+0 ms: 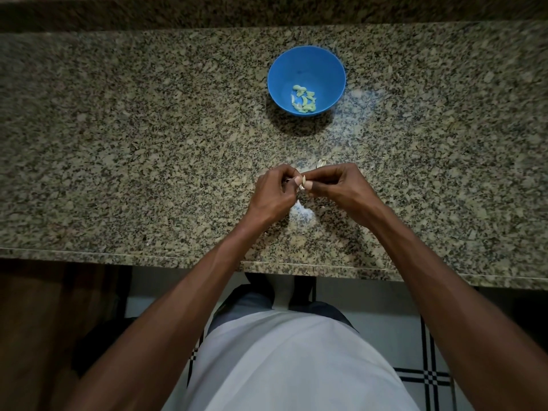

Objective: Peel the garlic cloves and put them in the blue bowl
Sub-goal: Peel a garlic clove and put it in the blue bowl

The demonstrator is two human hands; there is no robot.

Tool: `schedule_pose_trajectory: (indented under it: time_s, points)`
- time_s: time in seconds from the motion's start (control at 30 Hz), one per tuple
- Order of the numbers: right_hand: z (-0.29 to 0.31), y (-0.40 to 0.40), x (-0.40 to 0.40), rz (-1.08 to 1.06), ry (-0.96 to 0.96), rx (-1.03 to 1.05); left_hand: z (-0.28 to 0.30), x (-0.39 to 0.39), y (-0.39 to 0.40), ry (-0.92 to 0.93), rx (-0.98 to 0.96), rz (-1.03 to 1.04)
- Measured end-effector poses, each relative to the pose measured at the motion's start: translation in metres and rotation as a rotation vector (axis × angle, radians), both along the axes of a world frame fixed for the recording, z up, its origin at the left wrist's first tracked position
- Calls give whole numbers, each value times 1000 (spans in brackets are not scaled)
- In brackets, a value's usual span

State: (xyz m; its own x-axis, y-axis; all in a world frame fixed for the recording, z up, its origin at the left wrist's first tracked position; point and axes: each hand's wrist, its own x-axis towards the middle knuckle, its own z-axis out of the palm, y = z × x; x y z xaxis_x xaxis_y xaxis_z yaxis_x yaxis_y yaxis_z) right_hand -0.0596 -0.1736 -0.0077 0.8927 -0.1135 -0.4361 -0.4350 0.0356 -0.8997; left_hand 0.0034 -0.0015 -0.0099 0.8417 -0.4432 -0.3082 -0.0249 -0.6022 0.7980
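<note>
Speckled beige-and-black granite countertop (148, 129) spans the frame, darker raised granite ledge (267, 10) along its far edge, glossy light glare near centre. Below the counter edge: brown wooden cabinet front (44, 321) at left, white floor tiles with black grid lines (427, 375) at right, person's white shirt (290, 366) in the middle. Both bare forearms reach in from below and meet over the counter, a bit right of centre. Left hand (274, 192): fingers curled in, thumb and fingertips pinching the small pale garlic clove (303, 183) from its left side. Right hand (341, 188): also curled, thumb and forefinger pinching the same clove from the right. Clove sits between the two thumbs, held just above the counter surface, mostly hidden by fingers; cannot tell how much skin is on it. A thin pale scrap of garlic skin (321, 163) lies on the counter just beyond the right hand's knuckles. Round blue plastic bowl (306, 63) stands on the counter further back, well apart from the hands, roughly in line with them. Inside it, a small cluster of peeled pale yellow-green garlic cloves (304, 99) lies at the near side of the bottom.
</note>
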Motion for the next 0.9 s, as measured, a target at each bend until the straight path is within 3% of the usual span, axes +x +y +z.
schedule_pose_trajectory:
  time_s: [0.1, 0.23, 0.37, 0.57, 0.67, 0.73, 0.9]
  points:
    - [0, -3, -4, 19, 1, 93, -1, 0, -1, 67, -13, 23]
    - [2, -9, -5, -141, 20, 85, -4, 3, 7, 191, -124, 249]
    - [5, -26, 19, -279, 12, -335, -12, 10, 28, 223, -146, 408]
    - [-4, -26, 34, 49, -40, -844, -7, 17, 46, 267, -159, 472]
    - [-2, -20, 18, -8, -125, -970, -4, 20, 53, 264, -167, 512]
    - [3, -5, 5, -55, -145, -936, -4, 18, 58, 261, -175, 522]
    - [-10, 53, -13, 182, -71, -805, -11, 11, 74, 256, -177, 549]
